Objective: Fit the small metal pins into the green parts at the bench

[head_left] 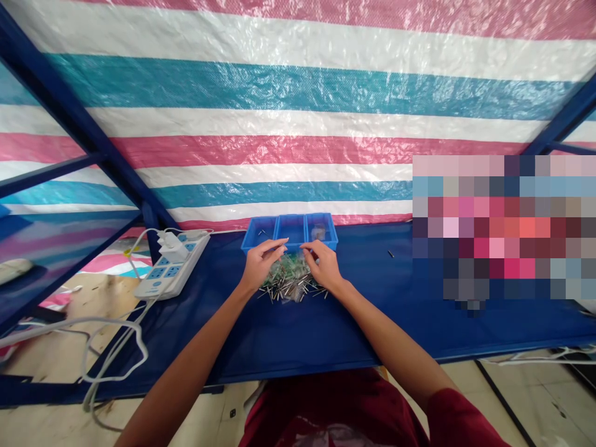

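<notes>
A heap of short metal pins [279, 289], mixed with clear and greenish small plastic bags [289, 268], lies on the blue table in front of me. My left hand [259, 266] is over the heap's left side, fingers stretched toward the right and thumb slightly apart, with nothing visible in them. Across from it, my right hand [325, 264] is at the heap's right side, its thumb and fingertips pinched together. Whatever they hold is too small to make out. Just behind both hands stands a blue three-compartment tray [275, 234]; a few pins lie in its left compartment and a clear bag in its right.
A white power strip [174, 273] with a plugged-in adapter [172, 247] sits at the table's left, its cables looping over the edge. One loose pin [391, 254] lies to the right on the table [372, 310]. Striped sheeting [288, 124] hangs behind. The far right is pixelated.
</notes>
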`<action>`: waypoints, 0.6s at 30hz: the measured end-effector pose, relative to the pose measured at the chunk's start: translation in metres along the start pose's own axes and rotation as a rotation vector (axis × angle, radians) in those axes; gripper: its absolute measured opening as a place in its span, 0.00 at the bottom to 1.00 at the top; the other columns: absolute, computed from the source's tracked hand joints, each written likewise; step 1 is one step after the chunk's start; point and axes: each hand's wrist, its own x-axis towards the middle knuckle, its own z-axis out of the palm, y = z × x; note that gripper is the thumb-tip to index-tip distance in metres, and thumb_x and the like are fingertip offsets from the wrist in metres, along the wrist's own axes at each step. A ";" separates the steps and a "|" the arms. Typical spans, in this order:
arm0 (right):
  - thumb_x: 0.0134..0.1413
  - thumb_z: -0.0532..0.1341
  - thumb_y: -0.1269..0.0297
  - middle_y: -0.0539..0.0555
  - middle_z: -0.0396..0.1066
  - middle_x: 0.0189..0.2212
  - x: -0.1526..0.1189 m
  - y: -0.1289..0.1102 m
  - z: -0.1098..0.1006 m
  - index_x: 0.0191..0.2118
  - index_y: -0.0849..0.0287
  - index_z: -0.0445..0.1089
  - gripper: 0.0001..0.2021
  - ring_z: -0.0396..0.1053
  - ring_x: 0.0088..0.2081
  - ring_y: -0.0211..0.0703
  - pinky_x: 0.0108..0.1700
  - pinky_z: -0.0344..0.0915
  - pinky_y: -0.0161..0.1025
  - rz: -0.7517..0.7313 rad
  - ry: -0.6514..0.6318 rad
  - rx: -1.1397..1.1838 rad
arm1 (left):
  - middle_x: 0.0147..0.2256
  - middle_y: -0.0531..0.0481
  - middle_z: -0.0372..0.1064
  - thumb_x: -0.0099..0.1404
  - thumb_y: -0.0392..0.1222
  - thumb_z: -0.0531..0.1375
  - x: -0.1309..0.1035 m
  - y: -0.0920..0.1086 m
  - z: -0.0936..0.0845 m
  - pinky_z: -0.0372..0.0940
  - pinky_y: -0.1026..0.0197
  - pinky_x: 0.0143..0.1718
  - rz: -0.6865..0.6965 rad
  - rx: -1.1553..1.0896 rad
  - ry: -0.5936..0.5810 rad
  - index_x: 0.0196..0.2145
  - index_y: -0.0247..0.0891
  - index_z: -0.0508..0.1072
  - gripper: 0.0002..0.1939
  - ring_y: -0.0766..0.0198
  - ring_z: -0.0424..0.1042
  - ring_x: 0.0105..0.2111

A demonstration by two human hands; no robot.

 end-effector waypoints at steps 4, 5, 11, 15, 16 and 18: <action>0.63 0.51 0.65 0.53 0.69 0.29 0.000 0.000 0.000 0.40 0.59 0.71 0.11 0.65 0.28 0.39 0.33 0.63 0.36 -0.001 0.003 0.009 | 0.27 0.48 0.71 0.62 0.46 0.60 0.001 -0.003 0.001 0.65 0.64 0.28 0.002 -0.011 -0.041 0.39 0.34 0.78 0.14 0.67 0.66 0.23; 0.63 0.51 0.65 0.53 0.69 0.29 0.000 0.000 0.000 0.40 0.59 0.71 0.11 0.65 0.28 0.39 0.33 0.63 0.36 0.000 0.002 0.009 | 0.26 0.49 0.70 0.62 0.46 0.59 0.001 -0.003 0.001 0.64 0.64 0.27 0.005 -0.009 -0.055 0.38 0.34 0.77 0.13 0.68 0.65 0.22; 0.63 0.53 0.63 0.53 0.69 0.31 -0.001 -0.002 -0.001 0.42 0.57 0.71 0.11 0.66 0.28 0.38 0.34 0.65 0.36 0.001 -0.046 0.045 | 0.19 0.56 0.62 0.65 0.47 0.56 -0.004 0.001 0.004 0.56 0.68 0.21 -0.029 0.004 -0.113 0.43 0.36 0.71 0.14 0.71 0.58 0.17; 0.63 0.54 0.61 0.54 0.70 0.32 -0.001 -0.002 -0.001 0.42 0.57 0.71 0.10 0.67 0.31 0.39 0.33 0.65 0.35 -0.024 -0.111 0.081 | 0.16 0.60 0.56 0.66 0.47 0.56 -0.006 0.002 0.004 0.53 0.69 0.18 -0.061 0.004 -0.133 0.44 0.37 0.69 0.13 0.72 0.54 0.15; 0.63 0.54 0.61 0.54 0.70 0.32 0.000 -0.002 -0.001 0.40 0.57 0.71 0.10 0.67 0.31 0.40 0.34 0.65 0.35 -0.031 -0.123 0.082 | 0.16 0.61 0.55 0.66 0.47 0.56 -0.006 0.002 0.004 0.52 0.69 0.18 -0.064 0.003 -0.135 0.44 0.37 0.68 0.13 0.73 0.53 0.15; 0.63 0.53 0.61 0.54 0.69 0.31 0.000 -0.004 -0.001 0.38 0.57 0.71 0.11 0.67 0.32 0.40 0.34 0.65 0.35 -0.043 -0.131 0.080 | 0.15 0.61 0.55 0.66 0.48 0.56 -0.006 0.001 0.004 0.52 0.69 0.18 -0.070 0.000 -0.128 0.44 0.37 0.69 0.14 0.72 0.53 0.14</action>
